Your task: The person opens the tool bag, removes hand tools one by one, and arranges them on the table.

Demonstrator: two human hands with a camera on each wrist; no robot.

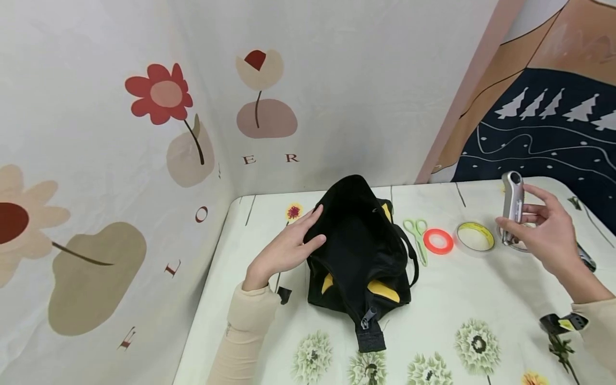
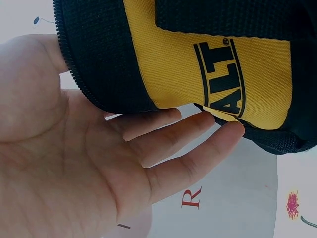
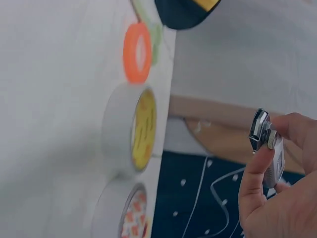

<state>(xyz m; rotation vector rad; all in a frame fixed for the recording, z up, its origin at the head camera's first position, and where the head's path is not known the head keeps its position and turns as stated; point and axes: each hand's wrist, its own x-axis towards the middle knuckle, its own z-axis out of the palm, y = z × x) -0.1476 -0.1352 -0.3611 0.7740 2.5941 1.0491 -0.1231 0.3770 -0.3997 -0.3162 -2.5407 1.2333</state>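
A black bag [image 1: 358, 267] with yellow panels stands with its mouth gaping. My left hand [image 1: 289, 243] holds the left side of its rim, thumb over the opening. In the left wrist view the fingers [image 2: 190, 166] stretch along the outside, fingertips at the yellow panel [image 2: 171, 64], and the zipper edge hides the thumb tip. My right hand [image 1: 553, 230] is raised at the right and grips a silver utility knife [image 1: 513, 200] between thumb and fingers. A small knurled wheel [image 3: 272, 140] shows near the end of the knife in the right wrist view.
Right of the bag lie green scissors [image 1: 417, 235], an orange-red tape ring [image 1: 431, 249] and a clear tape roll with a yellow core [image 3: 144, 131]. Another tape roll [image 3: 106, 208] sits beyond. A dark object [image 1: 586, 260] is partly behind the right wrist. Printed walls [image 1: 337, 96] border the table.
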